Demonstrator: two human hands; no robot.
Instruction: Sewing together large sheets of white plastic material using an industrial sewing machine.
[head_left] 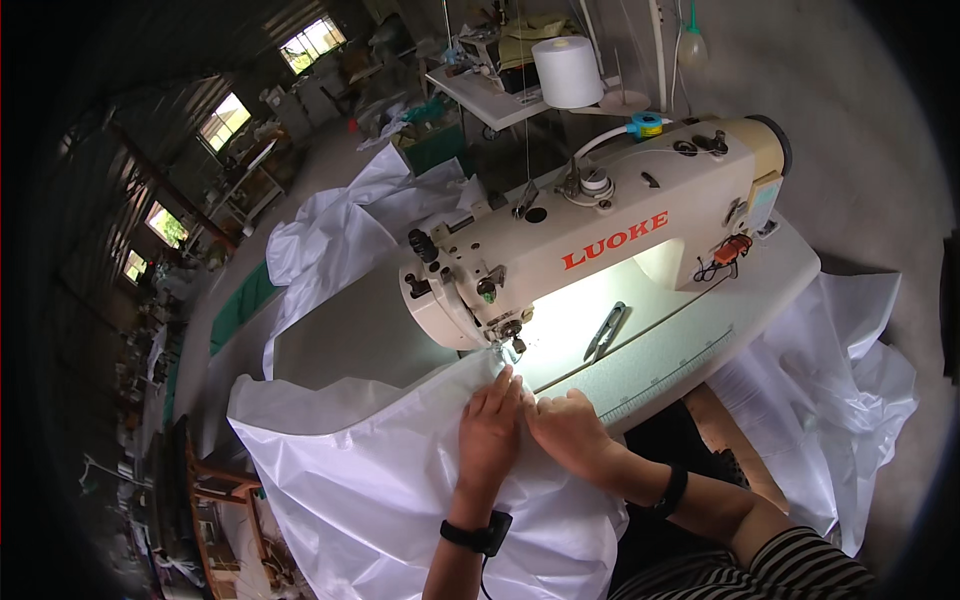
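Note:
A white, shiny plastic-like sheet (400, 470) runs up to the needle area of a cream sewing machine (610, 235) and drapes down in folds over the table's near side. Just in front of the presser foot (510, 352), my left hand (490, 430) lies on the sheet with its fingers stretched toward the needle. Close beside it on the right, my right hand (570, 430) is closed, its curled fingers gripping the sheet's edge. The fingertips of both hands nearly meet. Under the machine's lit arm lies a pair of thread snips (606, 330), apart from both hands.
A white thread cone (567, 72) stands behind the machine. The pale machine table (660, 375) carries a ruler scale along its near edge. More white sheeting (350, 215) is heaped at the far left, and another pile (825, 400) hangs at the right. A wooden stool (215, 490) stands lower left.

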